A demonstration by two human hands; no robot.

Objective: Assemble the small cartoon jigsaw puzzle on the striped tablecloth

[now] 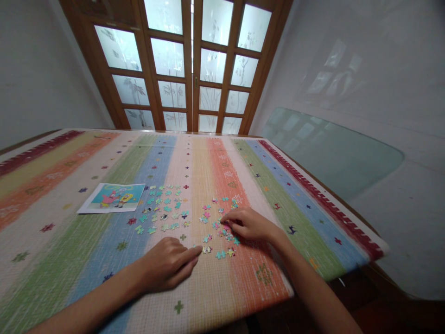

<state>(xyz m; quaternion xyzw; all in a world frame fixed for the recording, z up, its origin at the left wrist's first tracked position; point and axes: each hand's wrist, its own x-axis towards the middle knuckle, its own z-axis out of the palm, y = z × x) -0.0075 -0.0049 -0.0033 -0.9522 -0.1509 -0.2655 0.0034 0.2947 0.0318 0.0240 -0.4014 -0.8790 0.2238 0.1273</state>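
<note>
Loose jigsaw puzzle pieces [167, 201] lie in rough rows on the striped tablecloth, left of centre. A second, looser cluster of pieces [207, 238] spreads to the right. My right hand [248, 223] reaches into that cluster, thumb and index finger curled around a pinkish puzzle piece [227, 223]; the fingers partly hide it. My left hand [172, 262] rests low on the cloth, its index finger stretched towards a yellowish piece [207, 249] and the other fingers bent. No piece shows in its grasp. A printed cartoon picture [116, 198] lies flat beyond the left hand.
The striped tablecloth [149, 153] covers a wide table whose near right edge drops away beside my right forearm. A pale glass panel [333, 148] is along the right wall. Wooden doors with frosted panes [193, 93] stand behind the table.
</note>
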